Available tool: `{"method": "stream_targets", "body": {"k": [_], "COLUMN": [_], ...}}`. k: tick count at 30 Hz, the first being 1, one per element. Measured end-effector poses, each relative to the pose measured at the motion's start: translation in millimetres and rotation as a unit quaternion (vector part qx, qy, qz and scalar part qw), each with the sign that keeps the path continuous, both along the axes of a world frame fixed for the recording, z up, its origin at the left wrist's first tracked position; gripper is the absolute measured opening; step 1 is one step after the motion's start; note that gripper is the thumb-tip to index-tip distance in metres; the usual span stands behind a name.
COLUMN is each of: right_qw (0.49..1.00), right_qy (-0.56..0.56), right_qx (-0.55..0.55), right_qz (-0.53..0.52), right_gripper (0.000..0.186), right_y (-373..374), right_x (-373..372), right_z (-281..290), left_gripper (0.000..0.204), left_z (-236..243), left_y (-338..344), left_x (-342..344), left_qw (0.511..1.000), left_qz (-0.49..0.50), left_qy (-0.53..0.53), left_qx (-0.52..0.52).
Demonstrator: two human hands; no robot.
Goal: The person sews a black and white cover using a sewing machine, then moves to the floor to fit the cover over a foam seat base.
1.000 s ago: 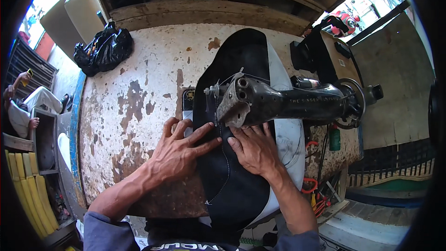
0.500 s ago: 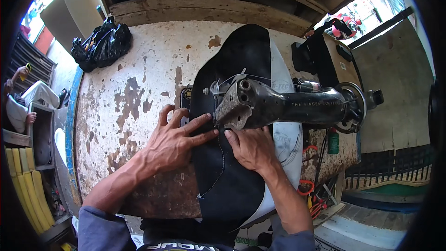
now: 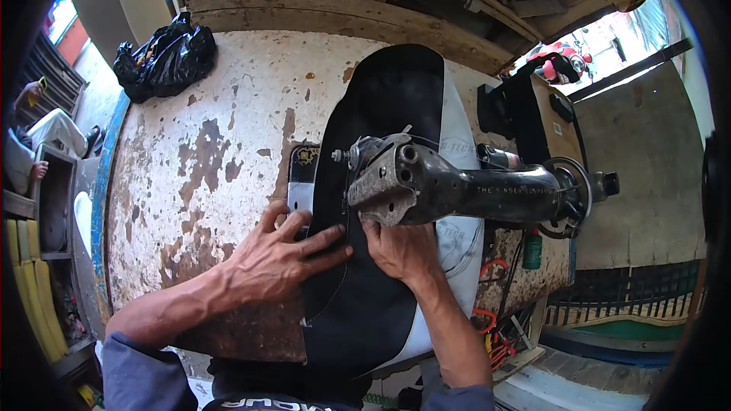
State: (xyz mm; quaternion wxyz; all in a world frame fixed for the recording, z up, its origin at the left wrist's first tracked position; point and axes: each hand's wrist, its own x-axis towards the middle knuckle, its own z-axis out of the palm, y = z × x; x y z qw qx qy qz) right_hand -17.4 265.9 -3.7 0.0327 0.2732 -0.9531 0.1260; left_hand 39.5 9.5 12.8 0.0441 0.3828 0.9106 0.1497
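Note:
A large piece of black sheet material (image 3: pixel 388 80) with a white part (image 3: pixel 459 125) along its right side lies under the head of a black sewing machine (image 3: pixel 502 189). A stitched line runs down the black part toward me. My left hand (image 3: pixel 278 259) lies on its left edge with fingers spread, the index and middle fingertips close to the stitching below the needle area. My right hand (image 3: pixel 403 251) rests flat on the material just right of the line. Its thumb is stretched out; the other fingers are mostly hidden under the machine head.
A worn, paint-chipped table (image 3: pixel 244 84) carries a black plastic bag (image 3: pixel 167 57) at far left. The machine's handwheel (image 3: pixel 571 194) stands right, near a green bottle (image 3: pixel 532 250) and orange-handled tools (image 3: pixel 485 318). Another person (image 3: pixel 53 137) sits at far left. A wooden beam (image 3: pixel 343 19) borders the back.
The view has shifted slightly. My left hand has slid toward me along the edge, baring more of the machine's metal plate. My right hand sits further under the machine head.

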Motion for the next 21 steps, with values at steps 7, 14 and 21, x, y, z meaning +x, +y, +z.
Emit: {"method": "stream_targets", "body": {"k": [7, 14, 21], "right_qw": [0.999, 0.997, 0.987], "right_qy": [0.038, 0.052, 0.058], "right_qx": [0.001, -0.009, -0.116], "right_qz": [0.030, 0.054, 0.098], "right_gripper": [0.049, 0.051, 0.056], "right_y": [2, 3, 10], "right_x": [-13, -21, -44], "right_z": [-10, -13, -19], "left_gripper": [0.100, 0.098, 0.087], "left_z": [0, -3, 5], "left_y": [-2, -5, 1], "left_x": [-2, -4, 9], "left_qw": [0.999, 1.000, 0.999], "left_qz": [0.036, 0.026, 0.005], "left_qy": [-0.023, -0.016, -0.044], "left_qx": [0.005, -0.004, 0.004]}}
